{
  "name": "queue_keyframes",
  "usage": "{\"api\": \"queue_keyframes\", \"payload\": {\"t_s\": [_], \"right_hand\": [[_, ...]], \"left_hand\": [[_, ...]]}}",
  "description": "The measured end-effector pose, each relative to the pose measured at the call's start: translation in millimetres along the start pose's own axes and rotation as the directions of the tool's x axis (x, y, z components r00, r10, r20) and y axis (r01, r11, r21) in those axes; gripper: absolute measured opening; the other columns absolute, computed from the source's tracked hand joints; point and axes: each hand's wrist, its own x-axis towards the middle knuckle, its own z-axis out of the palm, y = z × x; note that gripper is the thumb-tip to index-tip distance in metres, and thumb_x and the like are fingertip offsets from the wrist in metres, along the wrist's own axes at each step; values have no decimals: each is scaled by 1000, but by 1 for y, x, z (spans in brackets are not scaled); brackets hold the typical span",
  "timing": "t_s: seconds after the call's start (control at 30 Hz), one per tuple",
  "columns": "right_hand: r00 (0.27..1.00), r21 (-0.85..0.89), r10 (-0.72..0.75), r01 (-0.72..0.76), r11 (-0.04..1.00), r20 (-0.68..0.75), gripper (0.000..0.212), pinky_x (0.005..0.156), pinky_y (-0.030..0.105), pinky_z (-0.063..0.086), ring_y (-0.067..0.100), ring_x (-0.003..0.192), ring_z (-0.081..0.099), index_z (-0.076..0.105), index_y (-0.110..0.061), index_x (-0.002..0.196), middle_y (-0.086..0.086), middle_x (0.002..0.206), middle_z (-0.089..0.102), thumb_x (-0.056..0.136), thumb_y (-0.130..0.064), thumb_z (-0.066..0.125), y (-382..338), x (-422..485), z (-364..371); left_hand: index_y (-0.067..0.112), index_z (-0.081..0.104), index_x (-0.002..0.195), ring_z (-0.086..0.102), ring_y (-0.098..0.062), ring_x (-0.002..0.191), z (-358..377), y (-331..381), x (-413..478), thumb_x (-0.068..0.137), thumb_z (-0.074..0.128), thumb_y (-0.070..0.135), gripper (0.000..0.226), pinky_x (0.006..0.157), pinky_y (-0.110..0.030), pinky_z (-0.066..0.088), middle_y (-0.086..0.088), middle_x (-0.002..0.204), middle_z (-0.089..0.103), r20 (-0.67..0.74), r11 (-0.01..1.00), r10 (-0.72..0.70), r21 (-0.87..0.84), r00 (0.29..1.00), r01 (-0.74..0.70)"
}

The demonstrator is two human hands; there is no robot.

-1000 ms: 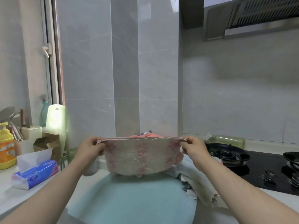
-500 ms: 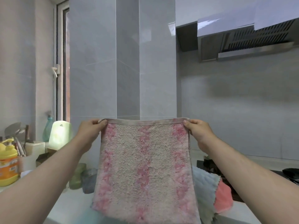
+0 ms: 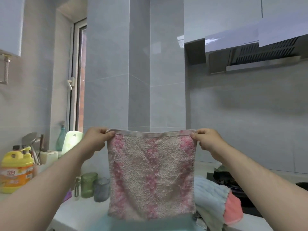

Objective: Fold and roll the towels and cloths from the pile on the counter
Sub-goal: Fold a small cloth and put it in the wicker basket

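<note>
One pink-patterned towel (image 3: 150,177) hung spread above the surface (image 3: 80,212), its two top corners pinched by two hands: left hand (image 3: 95,140), right hand (image 3: 209,140). Two piled cloths at right: blue cloth (image 3: 210,195), coral cloth (image 3: 232,210). At left stood one green tumbler (image 3: 88,184), one grey tumbler (image 3: 101,189), one detergent bottle (image 3: 16,170).

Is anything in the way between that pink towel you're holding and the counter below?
Only a pale teal cloth lies on the counter under the pink-and-cream terry towel, which the left hand and right hand pinch by its top corners. The two tinted cups and the blue and coral cloths sit to the sides.
</note>
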Motion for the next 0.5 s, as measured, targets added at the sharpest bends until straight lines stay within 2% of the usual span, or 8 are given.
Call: {"api": "queue_keyframes", "payload": {"t_s": [0.07, 0.13, 0.23, 0.33, 0.4, 0.5], "right_hand": [[997, 9, 68, -69, 998, 44, 13, 48, 24, 30, 12, 51, 35, 69, -3, 94, 4, 75, 55, 92, -15, 65, 2, 0, -2], [989, 61, 136, -140, 988, 64, 10, 46, 24, 26, 12, 48, 31, 67, -3, 86, 8, 73, 50, 91, -12, 64, 4, 1, -3], [973, 117, 226, -231, 966, 55, 9, 43, 21, 25, 11, 45, 30, 61, -9, 80, 2, 60, 43, 89, -9, 63, 8, 5, 1], [956, 100, 288, -293, 951, 58, 7, 38, 18, 30, 9, 41, 36, 63, -7, 82, 0, 55, 46, 89, -9, 63, 22, 11, 12], [947, 122, 313, -321, 939, 77, 4, 36, 17, 39, 10, 42, 46, 64, -4, 88, 6, 60, 55, 90, -4, 60, 38, 14, 23], [935, 175, 338, -353, 919, 106, 10, 45, 23, 55, 16, 49, 58, 60, -2, 86, 14, 65, 62, 91, 5, 54, 72, 22, 41]], "left_hand": [[-1, 59, 81, 27, -12, 43, -9, -1, -1, 92, 64, 19, 24, 39, -18, 20, -5, 59, 38, 94, 993, -113, -17, 989, 115], [11, 56, 70, 25, -8, 43, -16, -5, -1, 90, 67, 22, 25, 37, -17, 20, 1, 54, 36, 201, 957, -270, -49, 942, 285], [15, 63, 78, 28, -5, 40, -13, -16, 4, 89, 68, 21, 13, 33, -15, 24, 4, 55, 41, 256, 902, -389, -89, 885, 423], [4, 64, 91, 42, -6, 41, 2, -29, 5, 93, 60, 12, 9, 32, -14, 37, -1, 55, 55, 265, 872, -417, -154, 869, 465], [-5, 62, 96, 56, -14, 52, 15, -43, 6, 95, 56, 7, 13, 43, -18, 53, -13, 69, 63, 279, 846, -426, -213, 861, 488], [-7, 64, 95, 63, -20, 67, 35, -72, 14, 97, 51, 5, 17, 64, -25, 59, -20, 89, 69, 246, 850, -425, -223, 871, 477]]}}
